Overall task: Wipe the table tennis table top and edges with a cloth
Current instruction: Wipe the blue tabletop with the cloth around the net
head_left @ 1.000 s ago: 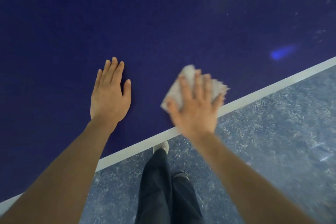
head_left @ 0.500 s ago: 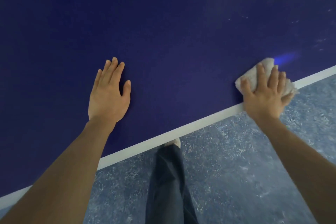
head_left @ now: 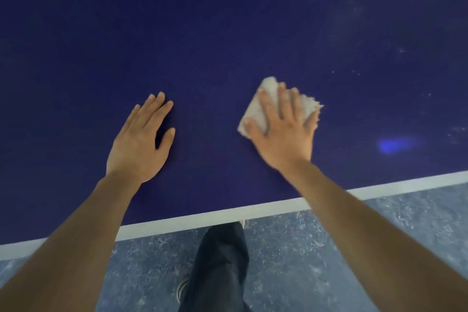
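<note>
While the left hand (head_left: 141,144) lies flat and relaxed on the dark blue tabletop (head_left: 228,33), the right hand (head_left: 285,132) presses a folded white cloth (head_left: 255,111) with straight spread fingers. The cloth sits well inside the white edge line (head_left: 202,218)

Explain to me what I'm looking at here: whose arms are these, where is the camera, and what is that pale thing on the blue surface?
There is no machine here. A person wears a camera on the head, so the single picture looks down along their own two bare arms.

The big dark blue surface with a white stripe along its near edge is a table tennis table. Below the stripe you see the speckled grey floor and the person's leg in dark trousers.

The left hand lies flat on the table with straight fingers and holds nothing.

The right hand presses its spread fingers down on a crumpled white cloth, flat on the blue top, a little way in from the stripe.

Faint pale specks show on the far right of the table.
</note>
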